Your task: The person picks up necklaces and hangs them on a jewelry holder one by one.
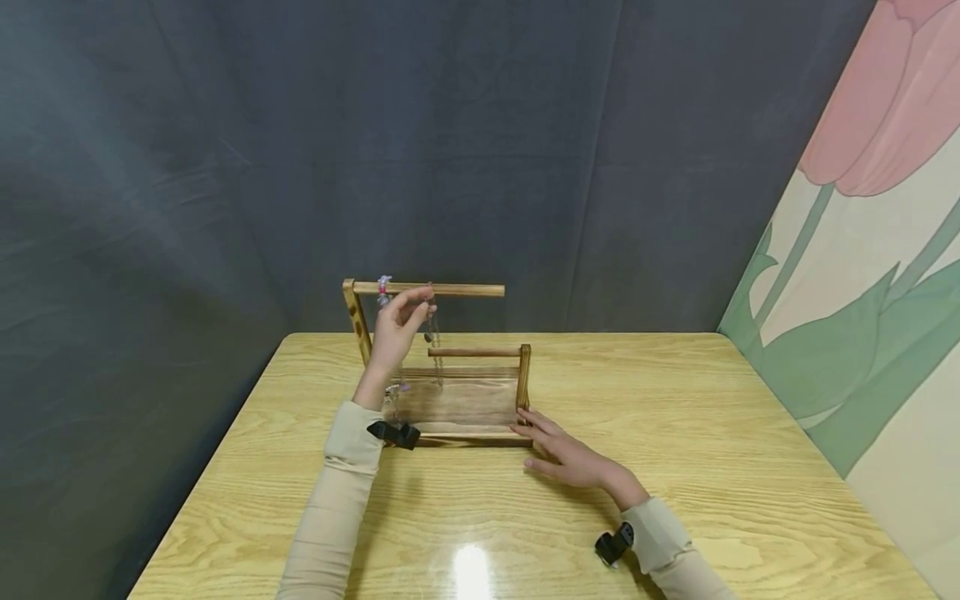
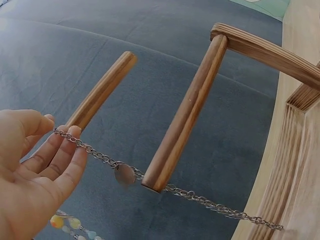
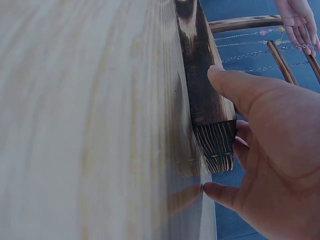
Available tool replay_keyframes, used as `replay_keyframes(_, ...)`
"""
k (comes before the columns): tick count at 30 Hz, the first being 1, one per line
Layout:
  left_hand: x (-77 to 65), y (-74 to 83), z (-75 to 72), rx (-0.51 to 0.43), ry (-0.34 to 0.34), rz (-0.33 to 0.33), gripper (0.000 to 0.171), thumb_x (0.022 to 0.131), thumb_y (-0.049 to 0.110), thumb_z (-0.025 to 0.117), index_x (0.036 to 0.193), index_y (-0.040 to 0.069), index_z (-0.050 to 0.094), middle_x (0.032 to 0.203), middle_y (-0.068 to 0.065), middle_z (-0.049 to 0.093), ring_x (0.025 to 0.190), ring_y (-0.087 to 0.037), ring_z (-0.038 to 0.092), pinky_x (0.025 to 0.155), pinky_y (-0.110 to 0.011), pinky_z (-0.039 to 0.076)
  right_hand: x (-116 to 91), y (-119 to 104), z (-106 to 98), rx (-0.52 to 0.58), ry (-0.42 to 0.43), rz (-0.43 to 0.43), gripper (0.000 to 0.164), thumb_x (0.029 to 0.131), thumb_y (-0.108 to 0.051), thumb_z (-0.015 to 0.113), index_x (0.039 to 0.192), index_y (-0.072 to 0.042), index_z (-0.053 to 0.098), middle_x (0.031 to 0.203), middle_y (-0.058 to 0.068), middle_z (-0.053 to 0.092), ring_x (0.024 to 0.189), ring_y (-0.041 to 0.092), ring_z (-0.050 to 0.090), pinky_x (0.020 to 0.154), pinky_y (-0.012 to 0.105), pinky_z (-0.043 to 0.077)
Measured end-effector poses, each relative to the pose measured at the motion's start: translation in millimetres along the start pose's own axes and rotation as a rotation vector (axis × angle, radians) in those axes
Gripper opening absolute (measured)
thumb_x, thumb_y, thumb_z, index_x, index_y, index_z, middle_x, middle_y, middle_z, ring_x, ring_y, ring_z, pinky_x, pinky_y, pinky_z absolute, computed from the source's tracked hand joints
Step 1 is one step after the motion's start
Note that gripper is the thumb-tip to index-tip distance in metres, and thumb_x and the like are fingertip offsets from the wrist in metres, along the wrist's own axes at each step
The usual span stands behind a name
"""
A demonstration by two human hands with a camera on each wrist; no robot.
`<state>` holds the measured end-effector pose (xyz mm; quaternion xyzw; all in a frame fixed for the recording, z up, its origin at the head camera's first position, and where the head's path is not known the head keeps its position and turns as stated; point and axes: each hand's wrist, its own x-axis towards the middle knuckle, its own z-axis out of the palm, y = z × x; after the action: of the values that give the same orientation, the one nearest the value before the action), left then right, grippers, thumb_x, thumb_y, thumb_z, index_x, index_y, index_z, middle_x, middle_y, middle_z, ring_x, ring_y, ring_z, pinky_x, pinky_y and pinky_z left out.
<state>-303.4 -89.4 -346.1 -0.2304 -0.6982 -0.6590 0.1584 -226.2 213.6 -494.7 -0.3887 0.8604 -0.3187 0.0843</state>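
A wooden jewellery stand (image 1: 457,404) has an upper rod (image 1: 472,290) on the left post and a lower rod (image 1: 476,352) on the right post. My left hand (image 1: 397,332) is up at the upper rod, pinching a silver chain necklace (image 2: 202,201) between thumb and fingers. A flat round pendant (image 2: 124,174) hangs on it, and the chain dangles past the end of the lower rod. My right hand (image 1: 566,457), fingers loosely spread, rests at the front right corner of the stand's base (image 3: 214,145).
Beaded jewellery (image 1: 384,288) in purple and pink hangs on the upper rod, left of the chain. The stand sits on a light wood table (image 1: 637,392). Behind it is a dark curtain (image 1: 450,167); at right, a tulip-painted panel (image 1: 862,333).
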Motion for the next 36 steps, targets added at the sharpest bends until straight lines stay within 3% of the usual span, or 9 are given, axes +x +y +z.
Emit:
replay_keyframes(3,-1.0,-0.5,0.3,0.0,-0.006,-0.001,0.029,0.093,-0.006,0.048,0.12,-0.016,0.05,0.12,-0.031,0.053,0.103,-0.047,0.054,0.091,-0.049,0.046,-0.2,-0.7,-0.2,-0.012,0.001,0.001,0.058,0.096,-0.027,0.051,0.145,-0.006,0.028,0.155,0.016,0.008,0.141,0.036,0.008,0.103,0.058,0.03)
replay_keyframes(5,-1.4,-1.6,0.5,0.006,-0.007,0.004,0.029,0.092,-0.006,0.048,0.119,-0.017,0.05,0.119,-0.031,0.053,0.103,-0.047,0.055,0.091,-0.046,0.047,-0.6,-1.3,-0.1,-0.018,0.001,-0.001,0.058,0.096,-0.027,0.051,0.145,-0.006,0.029,0.154,0.017,0.009,0.141,0.037,0.008,0.103,0.058,0.03)
replay_keyframes(10,-2.6,-2.6,0.4,0.023,-0.012,-0.003,0.029,0.093,-0.005,0.049,0.119,-0.016,0.051,0.12,-0.03,0.054,0.105,-0.045,0.055,0.09,-0.031,0.05,-0.6,-2.4,-0.5,0.001,-0.003,-0.003,0.058,0.096,-0.025,0.052,0.145,-0.005,0.029,0.154,0.017,0.008,0.141,0.038,0.008,0.103,0.059,0.029)
replay_keyframes(16,-3.6,-5.5,-0.5,0.033,-0.02,-0.008,0.03,0.093,-0.005,0.049,0.12,-0.016,0.05,0.119,-0.031,0.054,0.109,-0.044,0.053,0.091,-0.021,0.047,-0.5,-2.4,-0.5,0.0,0.0,-0.005,0.058,0.096,-0.024,0.052,0.145,-0.003,0.029,0.154,0.019,0.009,0.14,0.039,0.008,0.103,0.06,0.029)
replay_keyframes(25,-7.2,-10.7,-4.7,0.042,-0.031,-0.008,0.032,0.094,-0.002,0.048,0.123,-0.014,0.049,0.124,-0.03,0.052,0.116,-0.041,0.05,0.093,-0.018,0.044,0.0,-1.9,-1.0,0.0,0.0,-0.006,0.058,0.096,-0.024,0.052,0.145,-0.004,0.029,0.154,0.018,0.009,0.14,0.038,0.008,0.104,0.059,0.028)
replay_keyframes(36,-12.2,-21.0,-9.3,0.025,-0.019,0.002,0.031,0.093,-0.005,0.049,0.121,-0.017,0.048,0.12,-0.034,0.052,0.111,-0.045,0.051,0.088,-0.016,0.047,0.5,-1.6,-0.5,-0.009,0.001,0.0,0.058,0.096,-0.025,0.052,0.145,-0.005,0.028,0.154,0.017,0.009,0.141,0.037,0.009,0.104,0.058,0.029)
